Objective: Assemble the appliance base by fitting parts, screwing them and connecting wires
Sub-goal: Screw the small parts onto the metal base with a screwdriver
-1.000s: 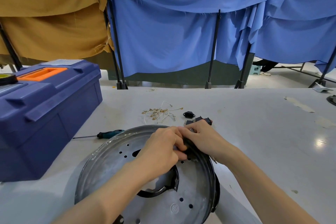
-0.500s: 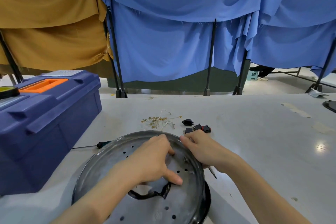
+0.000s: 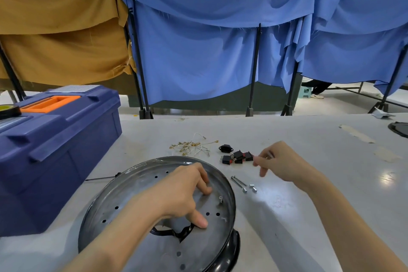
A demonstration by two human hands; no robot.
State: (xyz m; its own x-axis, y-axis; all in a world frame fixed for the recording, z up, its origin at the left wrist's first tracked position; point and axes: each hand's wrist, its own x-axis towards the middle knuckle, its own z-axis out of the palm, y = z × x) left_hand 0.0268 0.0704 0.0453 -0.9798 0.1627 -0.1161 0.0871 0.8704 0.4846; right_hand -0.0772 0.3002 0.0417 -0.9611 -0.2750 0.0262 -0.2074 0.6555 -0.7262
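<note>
Appliance base (image 3: 132, 196), a round grey metal plate w/ small holes and a dark cutout near its middle, is sitting on a black rim at the near edge of the desk (image 3: 309, 216), its near side running out of frame at the bottom. On its L side a blue toolbox (image 3: 55, 150) is crowding in close, w/ a screwdriver (image 3: 101, 178) lying in the narrow gap btwn them, only its shaft showing. Far side of the base is bordering a tangle of wires (image 3: 192, 146), a black socket (image 3: 225, 148) and a cluster of black-and-red switches (image 3: 237, 157), all just beyond the rim. To the R, two bolts (image 3: 237, 181) and a few nuts (image 3: 252, 187) are lying just beside the rim; past those, bare desk is stretching wide toward the R edge, where a dark object (image 3: 399, 129) is poking into frame. Blue cloth (image 3: 198, 51) and brown cloth (image 3: 59, 40) are hanging on stands behind the desk. L hand (image 3: 181, 194) is reaching in from below, palm down over the base, bent fingertips touching the plate near a short screw (image 3: 220, 199) standing up from it, thumb pressing by the cutout edge; it's gripping nothing. R hand (image 3: 278, 161) is hovering above the desk just R of the switches, wrist raised, fingers curled, thumb and forefinger tips drawn together; it's blurred, so can't tell if anything is pinched there.
</note>
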